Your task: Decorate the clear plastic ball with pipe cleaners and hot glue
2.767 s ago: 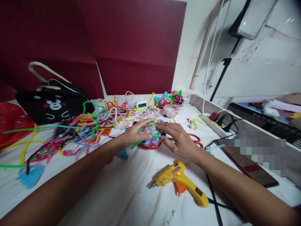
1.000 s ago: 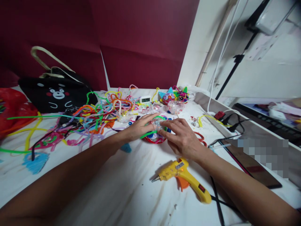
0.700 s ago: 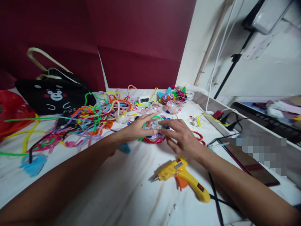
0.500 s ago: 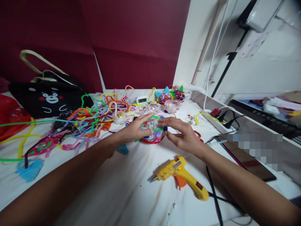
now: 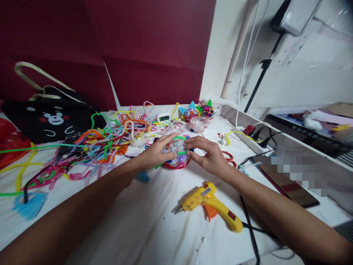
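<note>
A round, clear craft piece with a red rim, green pipe cleaner and coloured buttons or beads rests on the white table. My left hand lies along its left side, fingers stretched over the far edge and thumb on the near side. On the right edge, my right hand grips with curved fingers and thumb; a dark blue bit shows between them. Nearer to me lies a yellow hot glue gun, its nozzle pointing left. A blue scrap sits below my left wrist.
Tangled pipe cleaners spread left, before a black bag. Behind are clear domes, finished-looking cat-eared crafts and a small clock. Right: red scissors, a power strip, a tablet and cables.
The whole view has shifted slightly. My right fingers sit closer over the craft piece's right edge, and the dark blue bit between them shows less. My left hand stays in place.
</note>
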`<state>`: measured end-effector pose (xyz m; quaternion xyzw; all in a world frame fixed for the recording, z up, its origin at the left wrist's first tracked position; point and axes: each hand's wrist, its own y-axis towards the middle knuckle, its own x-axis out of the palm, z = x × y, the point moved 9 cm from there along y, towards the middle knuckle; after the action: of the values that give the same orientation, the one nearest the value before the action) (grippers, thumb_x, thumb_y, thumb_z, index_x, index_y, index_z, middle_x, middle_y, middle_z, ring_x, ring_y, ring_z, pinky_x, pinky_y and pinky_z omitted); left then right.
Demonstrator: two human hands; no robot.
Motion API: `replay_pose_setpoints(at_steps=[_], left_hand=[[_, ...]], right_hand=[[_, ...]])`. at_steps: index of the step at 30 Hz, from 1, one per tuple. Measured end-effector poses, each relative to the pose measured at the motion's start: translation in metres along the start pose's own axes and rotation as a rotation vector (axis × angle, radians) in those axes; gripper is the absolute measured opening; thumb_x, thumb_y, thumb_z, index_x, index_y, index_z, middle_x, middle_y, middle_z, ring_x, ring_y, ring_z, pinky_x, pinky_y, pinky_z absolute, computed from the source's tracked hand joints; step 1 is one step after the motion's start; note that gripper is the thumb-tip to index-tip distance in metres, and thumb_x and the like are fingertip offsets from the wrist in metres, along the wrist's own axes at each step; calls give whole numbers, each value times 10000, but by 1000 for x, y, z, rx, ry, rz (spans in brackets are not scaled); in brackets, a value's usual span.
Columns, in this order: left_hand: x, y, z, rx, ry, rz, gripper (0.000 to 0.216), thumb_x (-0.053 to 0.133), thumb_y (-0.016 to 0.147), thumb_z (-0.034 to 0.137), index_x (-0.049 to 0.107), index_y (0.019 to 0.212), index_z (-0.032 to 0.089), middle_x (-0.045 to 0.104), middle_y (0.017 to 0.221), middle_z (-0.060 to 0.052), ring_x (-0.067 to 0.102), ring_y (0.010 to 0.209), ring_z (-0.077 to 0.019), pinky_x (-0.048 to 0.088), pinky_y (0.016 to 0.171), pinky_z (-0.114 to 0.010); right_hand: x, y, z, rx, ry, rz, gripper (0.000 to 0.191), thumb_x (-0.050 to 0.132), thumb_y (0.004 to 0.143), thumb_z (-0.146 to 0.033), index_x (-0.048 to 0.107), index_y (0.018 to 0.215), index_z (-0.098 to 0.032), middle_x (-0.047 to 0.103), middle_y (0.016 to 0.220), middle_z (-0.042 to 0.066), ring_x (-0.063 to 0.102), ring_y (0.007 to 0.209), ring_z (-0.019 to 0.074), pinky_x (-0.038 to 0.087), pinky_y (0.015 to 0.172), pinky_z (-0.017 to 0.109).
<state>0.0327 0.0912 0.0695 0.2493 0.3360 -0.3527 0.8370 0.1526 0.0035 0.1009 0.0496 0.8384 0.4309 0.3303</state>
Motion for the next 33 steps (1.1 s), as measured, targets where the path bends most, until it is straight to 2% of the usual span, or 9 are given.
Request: replay_pose_setpoints(at_steps=[8,19,27,33], left_hand=[[-1,1,0,7,3,61,757,556,810,490,393,1475,166,426,1520,-102,369,1411,-298,258,1185,-418],[-3,1,5,11,-6,109,724,577,788,481,460,1413,134,500,1454,-116,455,1345,-288,324,1149,-390],[-5,0,7,34,40,120,680,581,798,444,474,1401,149,511,1443,-116,455,1345,-285,328,1145,-400],[-4,-1,4,43,52,124,682,588,808,444,473,1407,138,540,1400,-123,482,1309,-293,352,1125,-413]], right_hand=[[1,1,1,3,-12,8,81,633,873,-212,686,934,-206,725,1010,98,686,942,211,552,835,375],[3,3,8,70,26,24,86,671,813,-153,676,883,-203,705,989,85,675,975,206,536,871,371],[4,2,10,126,15,5,181,666,807,-186,652,987,-204,707,982,69,669,940,212,528,861,366],[-24,6,9,197,-35,43,191,680,802,-222,671,992,-205,722,991,55,669,945,210,509,863,357]])
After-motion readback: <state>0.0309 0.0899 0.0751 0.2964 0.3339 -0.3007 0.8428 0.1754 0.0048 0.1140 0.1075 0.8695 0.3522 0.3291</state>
